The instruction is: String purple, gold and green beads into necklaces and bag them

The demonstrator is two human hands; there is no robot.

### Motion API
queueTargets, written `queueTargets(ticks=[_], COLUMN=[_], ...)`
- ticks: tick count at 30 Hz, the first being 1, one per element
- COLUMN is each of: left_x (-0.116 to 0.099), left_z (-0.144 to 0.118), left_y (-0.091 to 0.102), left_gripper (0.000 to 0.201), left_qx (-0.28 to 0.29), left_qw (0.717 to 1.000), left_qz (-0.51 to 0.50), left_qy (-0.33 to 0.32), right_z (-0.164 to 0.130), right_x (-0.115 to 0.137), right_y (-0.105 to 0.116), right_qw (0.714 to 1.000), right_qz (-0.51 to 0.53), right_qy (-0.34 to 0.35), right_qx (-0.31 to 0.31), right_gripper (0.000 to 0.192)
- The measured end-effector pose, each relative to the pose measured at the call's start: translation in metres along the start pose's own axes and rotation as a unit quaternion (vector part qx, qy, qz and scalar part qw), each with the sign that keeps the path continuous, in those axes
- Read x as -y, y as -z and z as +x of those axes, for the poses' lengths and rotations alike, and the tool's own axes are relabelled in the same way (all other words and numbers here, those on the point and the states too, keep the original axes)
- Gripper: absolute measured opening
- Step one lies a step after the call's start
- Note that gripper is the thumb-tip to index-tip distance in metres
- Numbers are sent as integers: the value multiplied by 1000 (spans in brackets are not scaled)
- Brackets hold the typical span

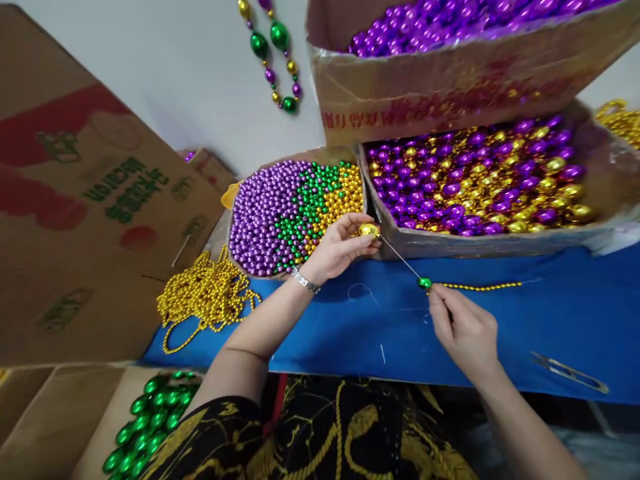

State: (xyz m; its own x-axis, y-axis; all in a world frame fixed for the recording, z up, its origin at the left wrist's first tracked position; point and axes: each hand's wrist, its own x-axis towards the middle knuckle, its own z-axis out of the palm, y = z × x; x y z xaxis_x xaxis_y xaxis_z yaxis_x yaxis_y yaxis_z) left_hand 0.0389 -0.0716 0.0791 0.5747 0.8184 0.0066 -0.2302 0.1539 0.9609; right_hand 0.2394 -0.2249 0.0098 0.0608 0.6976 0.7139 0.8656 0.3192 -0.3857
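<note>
Inspector: State of the stringing?

Clerk: At left, a pile of finished gold strands [205, 300] lay on the table [550, 320]. The left hand [337, 248] had its fingers clamped on a gold bead [369, 230] at the needle [400, 259] tip. The right hand [463, 328] pinched the needle just behind a green bead [425, 283].

Inspector: Remaining?

Clerk: The strand [483, 287] was judged short; most was still to be threaded.
</note>
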Motion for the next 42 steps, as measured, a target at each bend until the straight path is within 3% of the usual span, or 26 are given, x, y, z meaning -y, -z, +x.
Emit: queueTargets(ticks=[10, 20, 29, 34, 39, 42], left_x=[8, 11, 25, 27, 30, 34], left_z=[-44, -64, -80, -85, -87, -89], left_y=[17, 30, 45, 51, 50, 49], left_gripper=[39, 41, 42, 39, 40, 42], left_qx=[-16, -34, -5, -7, -34, -40], left_qw=[998, 996, 997, 998, 997, 997], left_qz=[-67, 29, 43, 12, -47, -37], left_qy=[-4, -80, -69, -66, -52, -61], right_z=[-15, -16, -11, -9, -10, -15], right_x=[19, 34, 51, 59, 57, 51], right_y=[-3, -2, -17, -30, -42, -47], right_qw=[998, 987, 983, 985, 992, 993], right_qz=[-20, -107, -102, -92, 22, 30], right_qy=[53, 103, 123, 111, 68, 52], right_qx=[43, 62, 86, 93, 105, 101], right_gripper=[15, 16, 15, 16, 16, 17])
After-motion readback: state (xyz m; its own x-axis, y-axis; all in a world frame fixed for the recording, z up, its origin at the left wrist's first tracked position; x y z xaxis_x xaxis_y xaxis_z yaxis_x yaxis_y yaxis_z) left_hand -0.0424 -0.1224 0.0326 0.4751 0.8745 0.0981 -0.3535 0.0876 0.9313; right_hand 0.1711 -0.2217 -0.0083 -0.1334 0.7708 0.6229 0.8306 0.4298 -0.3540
